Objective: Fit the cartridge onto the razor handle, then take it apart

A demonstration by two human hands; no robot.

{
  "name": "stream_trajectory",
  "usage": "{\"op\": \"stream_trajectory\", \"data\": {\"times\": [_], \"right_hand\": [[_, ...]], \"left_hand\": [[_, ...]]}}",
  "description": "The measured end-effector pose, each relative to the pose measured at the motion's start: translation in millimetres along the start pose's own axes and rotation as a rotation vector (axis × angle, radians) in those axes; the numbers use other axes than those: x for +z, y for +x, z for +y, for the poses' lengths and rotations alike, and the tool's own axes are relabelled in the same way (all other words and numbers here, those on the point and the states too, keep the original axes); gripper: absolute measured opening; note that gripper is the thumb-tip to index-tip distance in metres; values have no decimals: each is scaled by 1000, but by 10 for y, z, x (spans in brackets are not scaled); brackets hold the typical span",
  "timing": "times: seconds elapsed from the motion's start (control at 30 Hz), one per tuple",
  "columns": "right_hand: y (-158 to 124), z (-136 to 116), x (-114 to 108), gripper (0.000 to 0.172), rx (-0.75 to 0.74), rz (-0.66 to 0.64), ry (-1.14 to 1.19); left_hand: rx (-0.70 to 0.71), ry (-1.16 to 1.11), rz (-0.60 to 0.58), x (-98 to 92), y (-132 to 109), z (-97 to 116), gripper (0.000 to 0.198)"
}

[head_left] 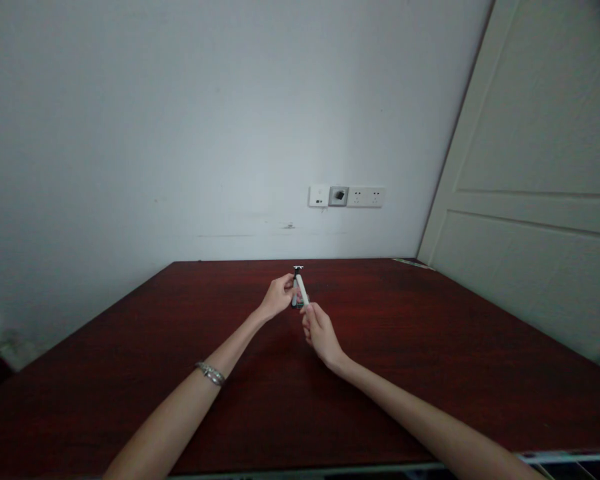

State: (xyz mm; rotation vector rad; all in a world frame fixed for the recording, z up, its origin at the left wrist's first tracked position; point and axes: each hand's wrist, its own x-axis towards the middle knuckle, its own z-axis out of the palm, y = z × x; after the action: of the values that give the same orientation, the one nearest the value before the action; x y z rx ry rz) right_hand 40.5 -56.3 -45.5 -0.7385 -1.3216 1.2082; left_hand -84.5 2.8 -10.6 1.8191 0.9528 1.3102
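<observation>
Over the far middle of the table, my left hand [280, 295] pinches the side of a small grey upright piece [295, 293] topped by a short T-shaped metal head [299, 268]. It resembles a razor or trimmer, but its exact kind is too small to make out. My right hand [321, 331] comes from the lower right, its fingers closed on the lower end of a slim white stick [302, 289]. The stick leans up and left against the grey piece; I cannot tell whether they are joined. Behind it, between the hands, a small pinkish patterned thing [300, 298] is partly hidden.
Both forearms reach across a dark red wooden table [390, 353] that meets a pale wall [205, 133]. White sockets [366, 197] and a grey outlet [339, 195] are set above its back edge. A panelled door [540, 167] stands at the right.
</observation>
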Motion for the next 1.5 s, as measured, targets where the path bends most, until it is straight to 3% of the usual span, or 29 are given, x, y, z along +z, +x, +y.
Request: {"op": "stream_trajectory", "data": {"times": [0.2, 0.43, 0.6, 1.5], "right_hand": [[154, -107, -2, 36, -64, 69, 33], [86, -104, -29, 36, -16, -21, 16], [88, -196, 10, 35, -30, -4, 20], [65, -110, 21, 35, -16, -24, -6]], "left_hand": [[34, 18, -18, -18, 10, -12, 7], [31, 59, 0, 9, 21, -47, 8], [30, 27, -39, 0, 6, -37, 8], [29, 117, -10, 46, -7, 2, 6]]}}
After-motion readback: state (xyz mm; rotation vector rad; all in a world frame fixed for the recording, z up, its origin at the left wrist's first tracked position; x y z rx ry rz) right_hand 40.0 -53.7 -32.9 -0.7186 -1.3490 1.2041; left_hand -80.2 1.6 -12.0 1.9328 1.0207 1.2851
